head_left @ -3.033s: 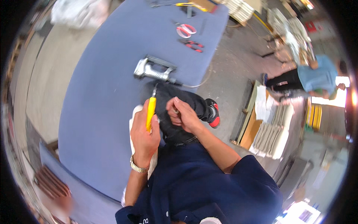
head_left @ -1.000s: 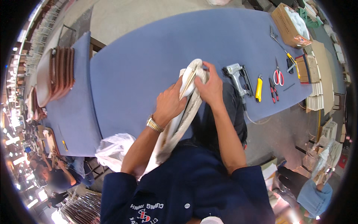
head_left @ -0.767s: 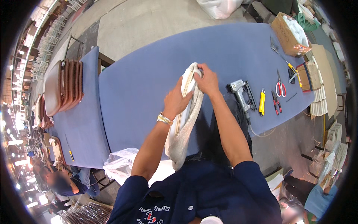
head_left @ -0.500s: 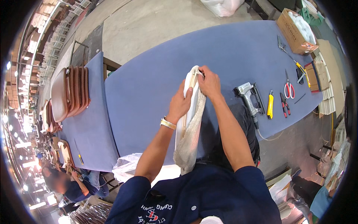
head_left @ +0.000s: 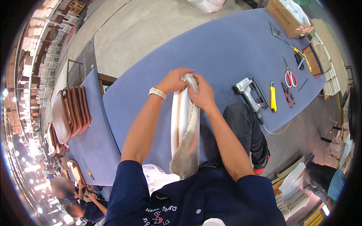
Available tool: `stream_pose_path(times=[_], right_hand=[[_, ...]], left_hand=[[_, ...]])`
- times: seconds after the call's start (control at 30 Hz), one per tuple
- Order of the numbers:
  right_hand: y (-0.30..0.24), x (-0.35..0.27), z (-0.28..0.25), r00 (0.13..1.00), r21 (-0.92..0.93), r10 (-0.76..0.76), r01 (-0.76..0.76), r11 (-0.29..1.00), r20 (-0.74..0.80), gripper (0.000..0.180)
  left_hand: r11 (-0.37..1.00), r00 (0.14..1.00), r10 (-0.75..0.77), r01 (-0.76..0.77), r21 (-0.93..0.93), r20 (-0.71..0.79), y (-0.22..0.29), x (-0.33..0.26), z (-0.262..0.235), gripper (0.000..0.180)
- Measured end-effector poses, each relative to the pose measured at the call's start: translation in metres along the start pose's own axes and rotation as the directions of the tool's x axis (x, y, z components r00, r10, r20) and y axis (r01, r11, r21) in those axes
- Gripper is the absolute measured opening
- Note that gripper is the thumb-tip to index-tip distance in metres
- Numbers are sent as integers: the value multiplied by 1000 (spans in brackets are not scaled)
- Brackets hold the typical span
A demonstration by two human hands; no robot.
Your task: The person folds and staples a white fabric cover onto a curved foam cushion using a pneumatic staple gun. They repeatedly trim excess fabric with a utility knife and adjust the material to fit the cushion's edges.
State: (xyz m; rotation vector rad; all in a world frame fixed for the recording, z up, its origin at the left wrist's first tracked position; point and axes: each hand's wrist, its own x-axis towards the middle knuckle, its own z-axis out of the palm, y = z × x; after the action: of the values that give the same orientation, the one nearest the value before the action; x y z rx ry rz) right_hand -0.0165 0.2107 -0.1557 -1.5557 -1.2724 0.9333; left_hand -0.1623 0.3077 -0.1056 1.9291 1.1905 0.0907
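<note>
A padded seat panel (head_left: 176, 124) stands on its edge in front of me, its white padding and a thin wooden board edge showing. Grey-beige fabric (head_left: 184, 150) covers its right side and sags at the near end. At the far end, my left hand (head_left: 175, 80) has its fingers closed on the fabric, bunched over the corner. My right hand (head_left: 202, 93) grips the fabric and padding just right of it, thumb on top. The fingertips are partly hidden by the folds. A silver staple gun (head_left: 250, 95) with a hose lies to the right on the blue table.
On the blue table (head_left: 158, 64), right of the staple gun, lie a yellow cutter (head_left: 273, 98), pliers (head_left: 288, 95) and red-handled scissors (head_left: 289, 75). A cardboard box (head_left: 288, 19) stands at the far right. Brown seats (head_left: 71, 113) are stacked left. Co-workers (head_left: 88, 207) are at lower left.
My left hand has moved from the panel's side up to its far end, beside my right hand. The fabric is now folded over that end. My view has shifted slightly.
</note>
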Motion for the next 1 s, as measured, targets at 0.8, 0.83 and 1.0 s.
stream_pose_path(times=[0.8,0.83,1.0], right_hand=[[-10,-1,14,1000,0,6,-6,1000,-8,33],[-10,1,13,1000,-6,-11,11,1000,-14,33],[-16,11,19,998,-52,19,-16,998,51,32]], left_hand=[[975,992,-72,48,215,102,6,7,-29,52],[978,991,-70,47,202,111,5,7,-32,53],[984,984,-85,58,170,158,-1,6,-43,58]])
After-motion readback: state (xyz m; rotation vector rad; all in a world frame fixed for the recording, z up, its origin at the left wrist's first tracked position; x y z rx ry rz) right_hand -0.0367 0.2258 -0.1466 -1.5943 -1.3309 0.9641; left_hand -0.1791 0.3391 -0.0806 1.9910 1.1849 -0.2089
